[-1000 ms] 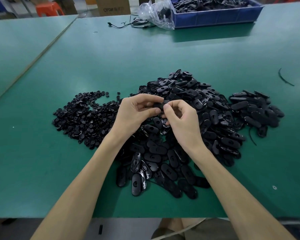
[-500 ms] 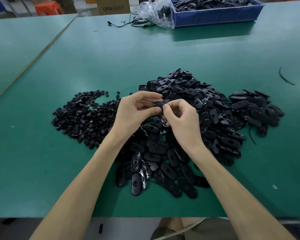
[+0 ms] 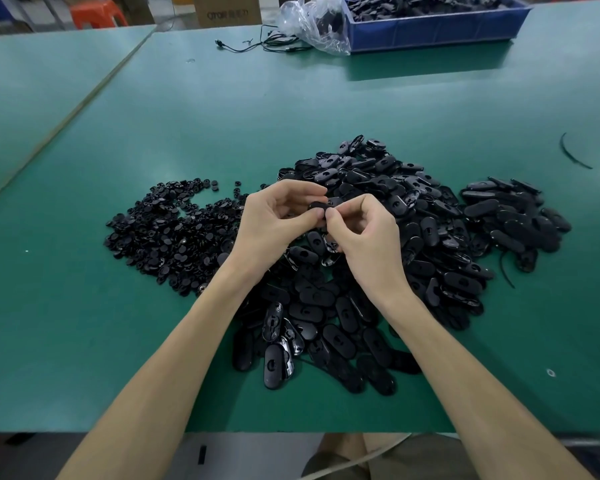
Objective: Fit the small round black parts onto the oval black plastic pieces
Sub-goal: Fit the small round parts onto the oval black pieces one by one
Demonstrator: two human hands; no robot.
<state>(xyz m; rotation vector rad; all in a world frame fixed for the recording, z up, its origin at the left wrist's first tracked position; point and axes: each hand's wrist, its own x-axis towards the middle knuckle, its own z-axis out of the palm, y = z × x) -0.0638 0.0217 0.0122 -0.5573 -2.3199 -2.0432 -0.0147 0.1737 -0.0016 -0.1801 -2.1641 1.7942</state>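
The premises are presenting as a small-parts assembly workshop: a long green-matted work table (image 3: 222, 116) is standing alongside a second green table (image 3: 32, 81). Identical components are lying on it in loose bulk heaps, small round black parts (image 3: 160, 233) beside oval black plastic pieces (image 3: 430, 237). At the far edge a blue plastic bin (image 3: 430, 31) is holding more black stock, with a cardboard carton (image 3: 227, 10) and an orange stool (image 3: 94, 13) standing behind.

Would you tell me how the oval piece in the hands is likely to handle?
Probably stiff: the oval piece shows no bend while the left hand and right hand pinch it. Likely light, as fingertips alone carry it. Its smooth, shiny plastic may slip a little.
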